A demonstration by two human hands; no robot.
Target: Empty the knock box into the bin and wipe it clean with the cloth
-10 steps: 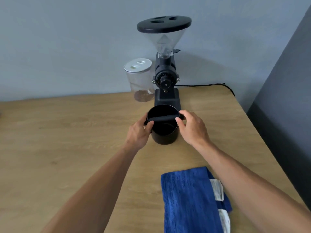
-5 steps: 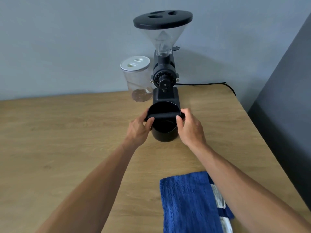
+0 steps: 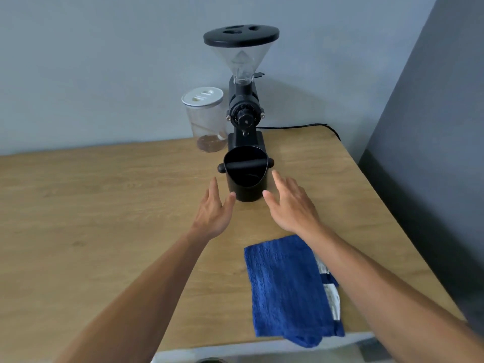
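The black knock box (image 3: 247,191) stands upright on the wooden table (image 3: 104,205), just in front of the grinder, with its bar across the open top. My left hand (image 3: 213,210) hovers just left of and nearer than the box, fingers spread, holding nothing. My right hand (image 3: 290,203) is off the box to its right, also open and apart from it. A folded blue cloth (image 3: 288,286) lies near the table's front edge, partly under my right forearm. No bin is clearly in view.
A black coffee grinder (image 3: 245,108) with a clear hopper stands behind the box. A clear jar with a white lid (image 3: 205,119) sits to its left. A black cable (image 3: 309,126) runs to the table's right edge. A dark grey wall rises at right.
Both hands have let go of the knock box's bar ends and pulled back toward me, fingers spread. The box stays standing in front of the grinder.
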